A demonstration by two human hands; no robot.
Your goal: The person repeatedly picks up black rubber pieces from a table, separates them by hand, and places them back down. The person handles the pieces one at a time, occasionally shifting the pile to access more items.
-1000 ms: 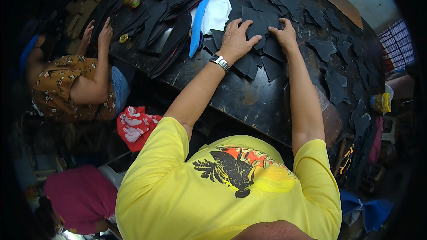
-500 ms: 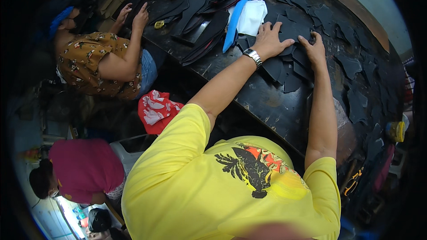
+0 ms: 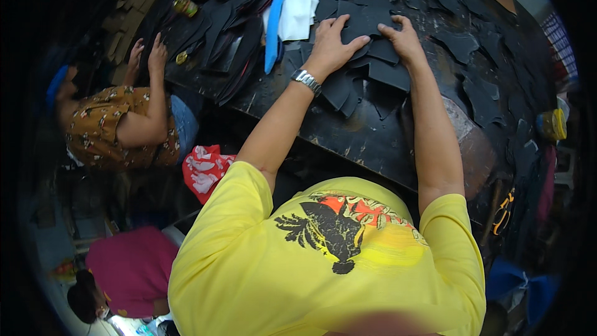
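Note:
Both my hands rest on loose flat black cut-out pieces (image 3: 336, 90) that overlap on the dark table. With fingers and thumb spread, my left hand (image 3: 334, 45) lies on the left side of a larger black sheet (image 3: 368, 20); a metal-band watch (image 3: 306, 81) is on that wrist. My right hand (image 3: 406, 43) touches the right edge of the same sheet, its thumb and fingertips apart and bent inward. Another piece (image 3: 387, 73) lies just below, between the two hands. The undersides of my right fingers are hidden.
White cloth (image 3: 297, 15) and a blue strip (image 3: 274, 31) lie left of my hands, beside stacked black pieces (image 3: 217, 43). More pieces (image 3: 460, 43) spread rightward. Orange-handled pliers (image 3: 504, 211) and a yellow container (image 3: 552, 124) are at right. Co-workers sit at left (image 3: 118, 124) and lower left (image 3: 130, 267).
The whole view has shifted, so the table and co-workers appear farther left. My hands stay on the black pieces, and the pieces beneath them lie somewhat differently.

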